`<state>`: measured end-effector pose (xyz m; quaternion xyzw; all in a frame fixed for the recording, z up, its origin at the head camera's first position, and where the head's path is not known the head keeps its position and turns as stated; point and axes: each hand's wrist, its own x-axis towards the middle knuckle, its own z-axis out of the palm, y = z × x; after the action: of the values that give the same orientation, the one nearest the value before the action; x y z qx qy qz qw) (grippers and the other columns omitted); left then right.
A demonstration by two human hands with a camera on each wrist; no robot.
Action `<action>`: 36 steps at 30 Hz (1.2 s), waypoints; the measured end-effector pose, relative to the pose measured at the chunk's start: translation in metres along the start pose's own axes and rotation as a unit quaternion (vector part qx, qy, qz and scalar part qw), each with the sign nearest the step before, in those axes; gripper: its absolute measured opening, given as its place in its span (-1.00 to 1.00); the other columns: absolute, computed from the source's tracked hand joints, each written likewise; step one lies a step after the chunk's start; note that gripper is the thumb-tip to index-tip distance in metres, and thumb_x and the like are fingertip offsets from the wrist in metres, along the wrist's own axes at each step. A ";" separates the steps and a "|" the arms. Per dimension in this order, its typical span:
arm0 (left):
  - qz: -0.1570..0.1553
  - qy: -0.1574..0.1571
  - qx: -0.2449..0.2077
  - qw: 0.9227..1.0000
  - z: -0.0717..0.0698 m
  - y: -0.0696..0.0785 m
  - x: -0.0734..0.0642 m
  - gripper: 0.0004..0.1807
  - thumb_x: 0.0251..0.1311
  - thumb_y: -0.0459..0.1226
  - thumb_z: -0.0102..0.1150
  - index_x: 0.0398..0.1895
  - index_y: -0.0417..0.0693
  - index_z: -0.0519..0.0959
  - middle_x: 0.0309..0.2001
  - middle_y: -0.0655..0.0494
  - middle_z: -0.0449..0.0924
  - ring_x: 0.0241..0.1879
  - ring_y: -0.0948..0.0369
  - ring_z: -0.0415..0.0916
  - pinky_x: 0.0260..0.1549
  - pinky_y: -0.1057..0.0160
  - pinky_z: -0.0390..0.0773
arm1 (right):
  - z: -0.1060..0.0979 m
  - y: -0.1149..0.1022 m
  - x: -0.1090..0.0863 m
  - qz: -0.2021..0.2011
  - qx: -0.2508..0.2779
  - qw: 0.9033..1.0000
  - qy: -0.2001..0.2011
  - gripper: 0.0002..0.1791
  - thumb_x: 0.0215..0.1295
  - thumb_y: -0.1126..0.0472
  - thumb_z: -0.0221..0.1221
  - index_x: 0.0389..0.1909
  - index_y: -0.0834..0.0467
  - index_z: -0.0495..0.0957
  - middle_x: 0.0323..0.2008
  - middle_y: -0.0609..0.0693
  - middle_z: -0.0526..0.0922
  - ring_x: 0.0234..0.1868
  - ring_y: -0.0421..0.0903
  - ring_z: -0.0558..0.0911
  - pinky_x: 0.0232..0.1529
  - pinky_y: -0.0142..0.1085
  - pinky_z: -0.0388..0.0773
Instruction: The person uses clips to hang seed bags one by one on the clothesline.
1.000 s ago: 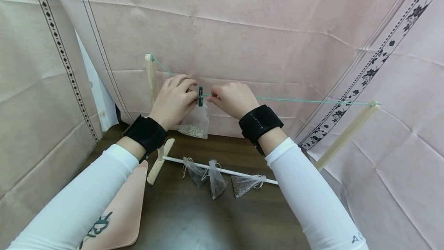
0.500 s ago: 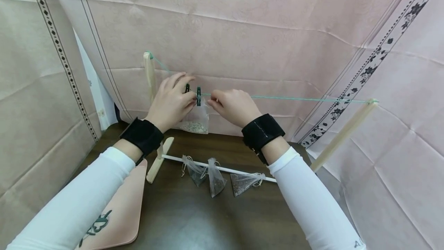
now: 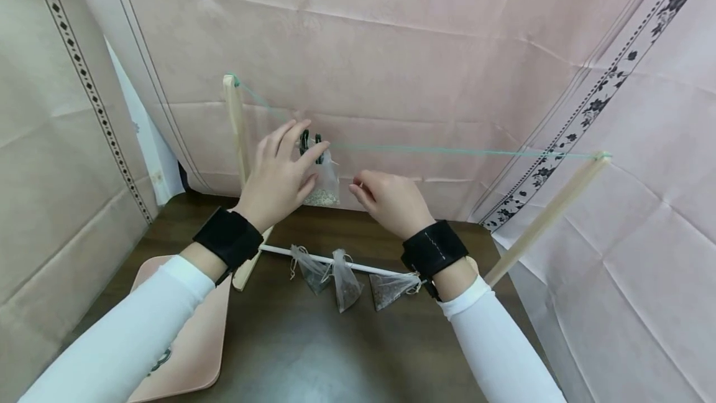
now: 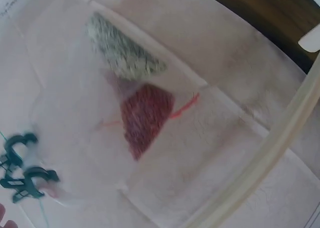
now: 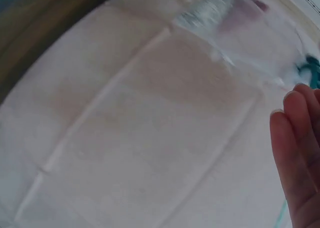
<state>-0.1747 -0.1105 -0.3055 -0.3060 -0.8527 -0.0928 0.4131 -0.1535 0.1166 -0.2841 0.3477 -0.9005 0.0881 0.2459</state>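
Head view: a clear bag (image 3: 329,173) of pale grains (image 3: 321,198) hangs left of centre beneath two dark green clips (image 3: 319,149), set on a green line (image 3: 436,149) strung between two wooden posts (image 3: 235,120). The left hand (image 3: 274,182) reaches just beside the clips, its grip apart and fingers extended; contact cannot be confirmed. The right hand (image 3: 394,204), right of the bag, has loosely bent fingers, its grip apparently clamped on nothing. Should a clip catch only the bag's edge, the weight of the grains could pull it loose; a brush from the left fingers could also slide the clips or swing the line. Counted here: one line, two posts, two clips, three sheer pouches (image 3: 347,288) on one white rod (image 3: 366,268) at lower centre, and one pink board (image 3: 196,353) on the table (image 3: 313,353) at lower left.

Left wrist view: both clips appear at the left edge. A dark red fill (image 4: 147,118) with a red cord (image 4: 185,107) adjoins the grains; whether one bag or two contains them cannot be told.

Right wrist view: right fingers (image 5: 295,150) lie extended at the right edge; one clip shows above them.
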 end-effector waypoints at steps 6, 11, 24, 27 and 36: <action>0.013 0.012 -0.034 0.999 0.000 0.014 -0.008 -0.23 -0.02 -0.18 0.23 0.31 0.12 0.15 0.36 -0.08 -0.15 0.32 -0.03 -0.20 0.16 -0.11 -0.04 | 0.025 -0.005 -0.025 0.006 0.002 1.000 0.009 -0.84 0.28 0.05 0.02 -0.34 0.02 0.50 -0.53 -0.22 0.45 -0.61 -0.34 0.35 -0.61 -0.44 0.31; 0.007 0.001 -0.042 0.999 -0.001 0.023 -0.020 -0.20 0.00 -0.10 0.19 0.34 0.10 0.10 0.38 -0.08 -0.23 0.33 -0.04 -0.25 0.18 -0.12 -0.12 | 0.041 -0.012 -0.049 0.018 0.003 1.000 0.007 -0.77 0.29 0.01 0.00 -0.18 0.05 0.47 -0.45 -0.17 0.43 -0.61 -0.32 0.31 -0.67 -0.46 0.25; -0.042 -0.077 -0.016 0.996 0.008 0.031 -0.075 -0.13 0.02 0.06 0.12 0.38 0.11 -0.02 0.39 -0.09 -0.36 0.33 -0.09 -0.35 0.15 -0.22 -0.31 | 0.068 -0.013 -0.107 0.091 -0.001 0.995 -0.027 -0.54 0.25 -0.06 0.01 0.14 0.03 0.37 0.01 -0.04 0.45 -0.01 -0.12 0.48 -0.11 -0.22 0.46; -0.064 -0.091 -0.019 0.994 0.010 0.034 -0.089 -0.14 0.01 0.11 0.10 0.37 0.09 0.03 0.39 -0.08 -0.35 0.34 -0.08 -0.34 0.15 -0.21 -0.32 | 0.077 -0.013 -0.124 0.110 0.010 0.993 -0.033 -0.51 0.26 -0.09 -0.01 0.16 0.03 0.36 0.04 -0.02 0.45 0.01 -0.10 0.46 -0.05 -0.18 0.43; -0.143 -0.153 -0.020 0.978 0.026 0.053 -0.131 -0.11 0.00 0.30 -0.08 0.37 0.16 0.00 0.40 0.00 -0.34 0.35 0.01 -0.39 0.17 -0.17 -0.29 | 0.097 -0.015 -0.166 0.204 0.054 0.977 -0.017 -0.47 0.20 -0.12 0.05 0.17 -0.02 0.35 0.07 -0.06 0.43 0.01 -0.10 0.47 -0.12 -0.16 0.45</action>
<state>-0.0979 -0.1161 -0.4265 -0.1996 -0.9388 -0.1202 0.2538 -0.0746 0.1705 -0.4513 0.1708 -0.9505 0.1786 0.1884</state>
